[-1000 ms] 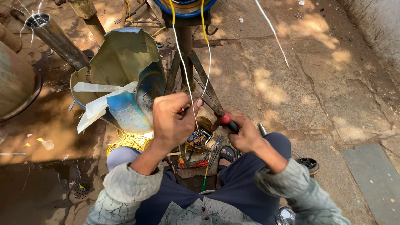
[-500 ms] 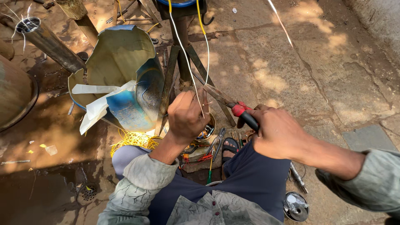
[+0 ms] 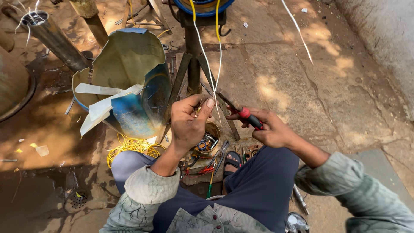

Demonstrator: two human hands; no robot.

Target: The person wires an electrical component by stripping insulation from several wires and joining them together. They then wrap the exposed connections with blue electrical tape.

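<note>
- Red-handled pliers (image 3: pixel 243 113) sit in the right hand (image 3: pixel 271 129), right of centre; the fingers are clenched round the grips so the dark nose points up-left toward the wires.
- Thin wires (image 3: pixel 207 64), one white and one yellowish, run down from the blue-rimmed spool (image 3: pixel 202 5) at the top edge to the middle of the frame. They look taut, likely because the left hand (image 3: pixel 187 123) pinches their lower ends between thumb and fingertips, holding them just beside the plier tip.
- Both hands are raised above the lap, close together, which keeps the wire ends near the tool.
- Below the hands, a small round tin (image 3: pixel 208 139) holding metal bits rests on the ground, within easy reach.
- At centre left stands a bent blue-and-yellow metal sheet (image 3: pixel 129 82), with a coil of yellow wire (image 3: pixel 131 146) at its foot.
</note>
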